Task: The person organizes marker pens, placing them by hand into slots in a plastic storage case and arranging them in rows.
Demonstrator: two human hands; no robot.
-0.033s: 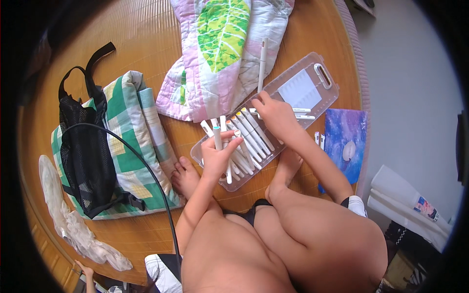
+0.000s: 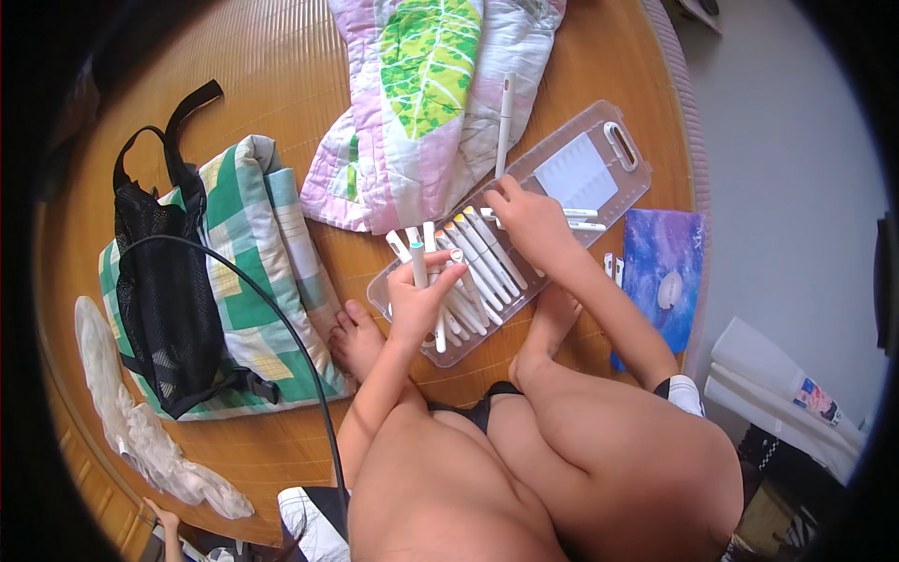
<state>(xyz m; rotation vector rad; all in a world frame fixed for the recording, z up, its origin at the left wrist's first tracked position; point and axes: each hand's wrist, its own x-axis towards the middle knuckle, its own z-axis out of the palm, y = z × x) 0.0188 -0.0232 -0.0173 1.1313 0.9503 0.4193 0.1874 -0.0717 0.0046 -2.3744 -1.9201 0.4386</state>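
Observation:
My left hand (image 2: 420,298) is closed round a few white markers, one of them a marker with a turquoise ring (image 2: 418,264) at its upper end. It hovers over the near left part of a clear plastic case (image 2: 440,356). In the fingertips of my right hand (image 2: 532,225) is a long white marker (image 2: 506,122), pointing away from me. That hand is above the middle of the case. Between the hands lies a row of white markers (image 2: 489,253) with orange and yellow ends. Two more markers (image 2: 585,226) lie crosswise just right of my right hand.
A pink, white and green quilt (image 2: 421,84) lies beyond the case. Left are a folded checked quilt (image 2: 248,281), a black mesh bag (image 2: 164,300) and a crumpled translucent plastic bag (image 2: 140,440). A black cable (image 2: 300,347) crosses there. A purple-blue booklet (image 2: 660,281) lies at right.

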